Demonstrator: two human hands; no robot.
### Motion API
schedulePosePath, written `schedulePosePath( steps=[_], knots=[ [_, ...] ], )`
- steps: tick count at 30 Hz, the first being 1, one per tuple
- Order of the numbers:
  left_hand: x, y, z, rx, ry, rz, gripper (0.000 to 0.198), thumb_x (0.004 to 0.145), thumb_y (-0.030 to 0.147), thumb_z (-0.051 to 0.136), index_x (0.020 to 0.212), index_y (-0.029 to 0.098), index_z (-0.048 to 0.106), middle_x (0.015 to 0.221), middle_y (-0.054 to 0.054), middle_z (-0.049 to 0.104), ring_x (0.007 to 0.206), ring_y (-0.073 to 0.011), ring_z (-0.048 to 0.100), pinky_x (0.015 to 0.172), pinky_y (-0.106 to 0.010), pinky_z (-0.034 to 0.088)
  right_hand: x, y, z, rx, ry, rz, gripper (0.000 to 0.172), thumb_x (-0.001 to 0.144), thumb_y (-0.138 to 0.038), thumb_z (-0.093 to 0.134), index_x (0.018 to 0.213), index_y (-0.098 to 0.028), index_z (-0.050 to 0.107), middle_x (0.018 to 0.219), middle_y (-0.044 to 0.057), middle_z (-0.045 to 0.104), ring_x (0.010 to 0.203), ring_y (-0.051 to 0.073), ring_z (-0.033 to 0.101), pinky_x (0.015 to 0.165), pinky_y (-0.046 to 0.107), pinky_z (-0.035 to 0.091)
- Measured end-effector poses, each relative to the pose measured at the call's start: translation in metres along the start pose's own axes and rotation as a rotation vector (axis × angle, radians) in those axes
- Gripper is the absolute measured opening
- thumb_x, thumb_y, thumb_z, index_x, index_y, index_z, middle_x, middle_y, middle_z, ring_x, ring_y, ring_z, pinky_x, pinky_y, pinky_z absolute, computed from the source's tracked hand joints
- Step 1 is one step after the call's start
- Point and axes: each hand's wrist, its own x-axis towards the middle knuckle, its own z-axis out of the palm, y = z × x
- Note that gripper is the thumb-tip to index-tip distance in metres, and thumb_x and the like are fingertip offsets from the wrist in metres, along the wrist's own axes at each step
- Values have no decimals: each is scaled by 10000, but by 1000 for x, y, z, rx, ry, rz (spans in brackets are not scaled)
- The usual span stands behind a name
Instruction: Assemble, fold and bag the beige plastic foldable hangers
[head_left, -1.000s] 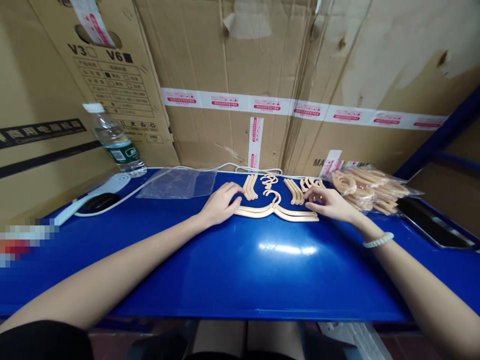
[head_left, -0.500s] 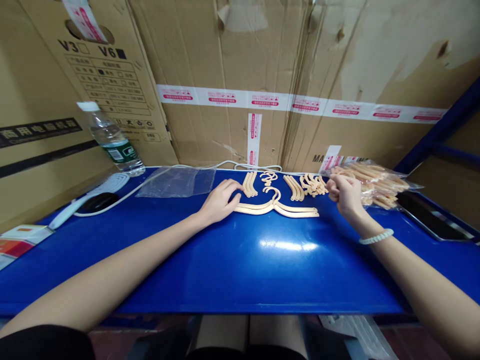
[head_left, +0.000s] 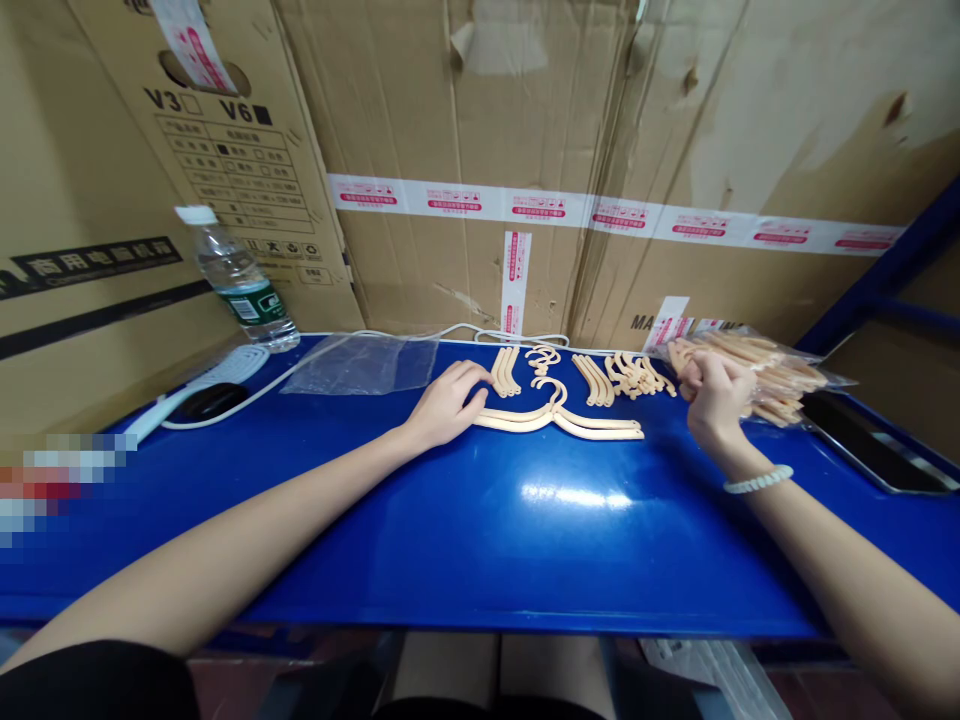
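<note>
Two pale, wood-coloured clothes hangers [head_left: 592, 425] lie together on the blue table, their hooks towards the back. At their left end rests my left hand [head_left: 450, 405], open, its thumb apart from the fingers and touching the hanger arms. My right hand [head_left: 718, 400] is closed in front of a clear plastic bag [head_left: 787, 375] full of similar pale parts; what its fingers hold is hidden. Behind the hangers are a row of loose hanger arms [head_left: 507, 371], a few loose hooks [head_left: 543, 358], another row of arms [head_left: 592, 379] and a heap of small connecting pieces [head_left: 636, 374].
A flat clear plastic bag [head_left: 360, 365] lies on the left, near a water bottle [head_left: 251, 295], a white cable and a light-coloured brush [head_left: 225, 370] over a dark object. A phone [head_left: 874, 440] lies at the right. Cardboard boxes [head_left: 450, 270] wall the back.
My right hand has shifted slightly right and down, staying closed near the full bag. My left hand keeps its place at the hangers. The whole view has shifted slightly.
</note>
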Motion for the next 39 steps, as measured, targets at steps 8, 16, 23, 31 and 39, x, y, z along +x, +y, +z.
schedulePosePath(
  steps=[8,16,23,31,39],
  knots=[
    [0,-1,0,-2,-14,-4,187,956,164,460,1036,180,628,1050,-81,681,1033,-242,621,975,-440,492,-3,-17,0,-415,175,-270,252,815,-330,588,636,-249,432,682,13,459,711,219,485,681,365,408],
    [0,-1,-1,-2,-22,-4,179,945,152,469,1031,177,624,1053,-81,675,1029,-237,617,975,-426,489,-14,-20,2,-481,83,-374,478,848,-365,517,461,-242,264,421,-41,251,425,109,252,494,311,228],
    [0,-3,0,7,-40,4,214,950,134,437,1049,165,624,1072,-93,674,1056,-243,611,1002,-448,473,-12,-17,3,-460,-19,-347,506,881,-388,516,449,-228,304,417,-35,270,410,100,271,486,301,224],
    [0,-14,5,-29,-68,40,399,888,30,381,1168,174,627,1200,-96,684,1140,-240,606,1036,-467,475,-11,-10,6,-459,-68,-319,510,883,-399,503,449,-234,292,419,-34,249,407,107,264,481,306,207],
    [2,-25,9,-96,-157,62,467,925,59,356,1253,200,656,1305,-84,684,1275,-241,584,1128,-511,442,12,-19,24,-557,-269,-402,243,826,-378,531,661,-214,601,683,73,638,767,260,592,746,383,434]
  ],
)
